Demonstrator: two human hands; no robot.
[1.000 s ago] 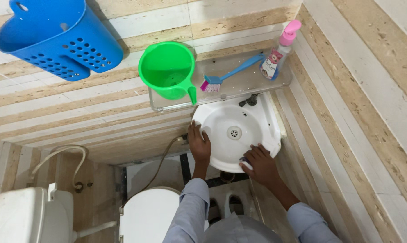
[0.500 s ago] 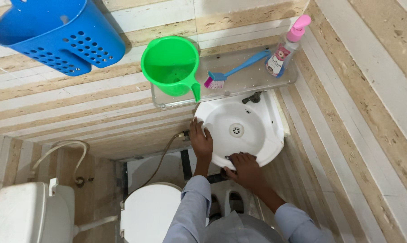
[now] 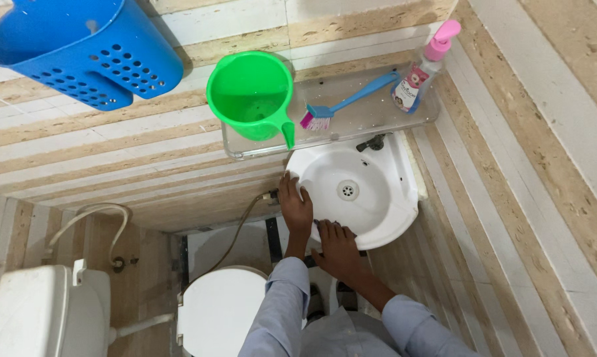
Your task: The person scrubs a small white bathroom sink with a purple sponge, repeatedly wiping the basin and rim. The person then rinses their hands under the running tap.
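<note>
Both hands rest on the small white ceramic corner washbasin (image 3: pixel 351 192), which hangs in the corner where the striped tile walls meet. The left hand (image 3: pixel 296 203) lies flat and open on the basin's left rim, fingers spread, gripping nothing. The right hand (image 3: pixel 338 246) presses palm-down on the front rim, fingers extended toward the bowl; something dark seems to sit under its fingertips, but whether it holds a cloth or pad cannot be told. Wiping a rim like this is best done, by my judgement, with the left hand bracing the basin while the right follows the curved edge in even passes, keeping clear of the dark metal tap (image 3: pixel 372 142) at the back. Above the basin a clear glass shelf (image 3: pixel 391 116) carries a bright green plastic jug (image 3: pixel 251 94), a blue-handled brush with pink bristles (image 3: pixel 348 102) and a clear pump bottle with a pink top (image 3: pixel 422 67). A blue perforated plastic basket (image 3: pixel 80 49) hangs on the wall. Below, a white toilet with closed lid (image 3: pixel 220 311) and its white cistern (image 3: pixel 40 317) stand on the narrow floor, a pale hose (image 3: pixel 87 215) looping beside them.
</note>
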